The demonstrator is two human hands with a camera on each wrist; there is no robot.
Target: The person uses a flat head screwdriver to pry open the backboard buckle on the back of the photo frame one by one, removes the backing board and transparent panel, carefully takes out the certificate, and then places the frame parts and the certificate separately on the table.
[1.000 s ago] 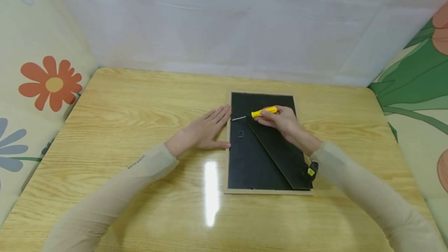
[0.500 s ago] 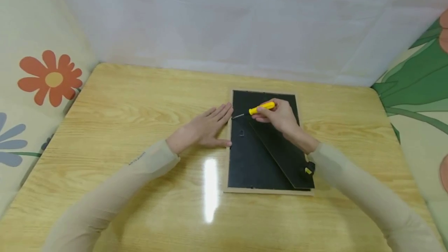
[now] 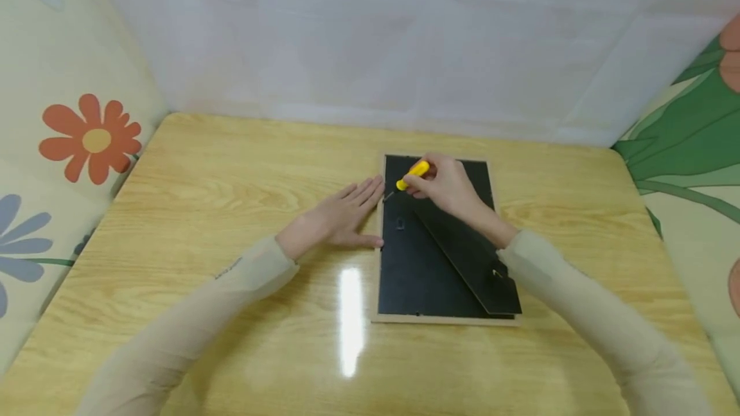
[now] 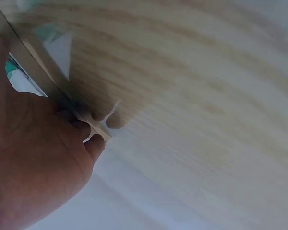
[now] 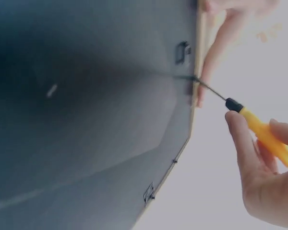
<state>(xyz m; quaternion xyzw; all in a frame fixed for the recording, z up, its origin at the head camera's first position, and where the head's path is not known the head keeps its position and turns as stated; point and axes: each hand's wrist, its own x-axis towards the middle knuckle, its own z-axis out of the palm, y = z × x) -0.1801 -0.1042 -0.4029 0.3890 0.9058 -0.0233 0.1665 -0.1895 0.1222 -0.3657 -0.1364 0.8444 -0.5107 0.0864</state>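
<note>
A picture frame (image 3: 424, 275) lies back up on the table, with a black backing and a thin light wood rim. Its stand leg (image 3: 462, 252) slants across the backing's right side. My right hand (image 3: 448, 188) pinches a screwdriver (image 3: 413, 175) by its yellow handle. In the right wrist view the screwdriver's thin shaft (image 5: 212, 90) meets the frame's edge near a small metal hanger (image 5: 183, 52). My left hand (image 3: 341, 216) rests flat on the table, its straight fingers and thumb touching the frame's left rim. In the left wrist view that hand lies against the wooden rim (image 4: 38, 72).
The wood-grain table (image 3: 231, 165) extends around the frame. A white cloth (image 3: 347, 37) hangs behind it. Flower-patterned panels (image 3: 95, 140) stand at both sides.
My right hand has shifted left and tipped the screwdriver more upright, its tip staying by the frame's left edge. The left hand keeps its place against the rim.
</note>
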